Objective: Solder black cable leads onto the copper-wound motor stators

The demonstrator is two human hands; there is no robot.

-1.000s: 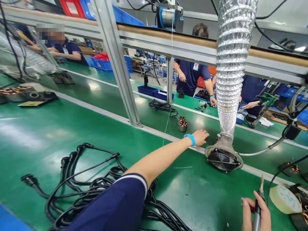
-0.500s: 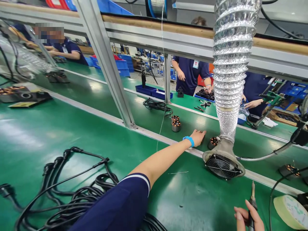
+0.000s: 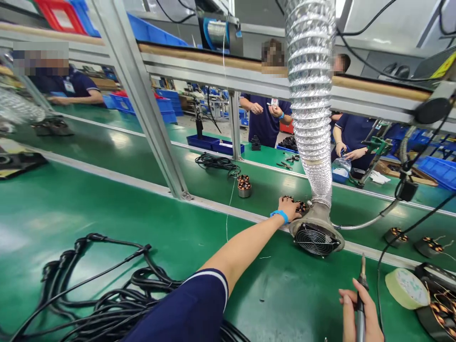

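My left hand (image 3: 289, 209), with a blue wristband, reaches across the metal rail beside the fan hood. Its fingers are closed over a copper-wound stator, partly hidden by the hand. Another stator (image 3: 303, 207) shows between the fingers and the hood. At the lower right, my right hand (image 3: 363, 316) grips a soldering iron (image 3: 362, 299), tip pointing up. The fan hood (image 3: 317, 232) hangs from a silver duct (image 3: 309, 95). Further left on the far strip stand two stators (image 3: 244, 188).
Black cables (image 3: 117, 304) lie coiled at the lower left. An upright metal post (image 3: 142, 99) rises left of my arm. Tape (image 3: 407, 288) and more stators (image 3: 429, 246) sit at right. People (image 3: 265, 116) work beyond the rail.
My left hand has moved right relative to the bench, up to the stators by the hood, and closed there. The view has shifted right; my right hand still holds the iron.
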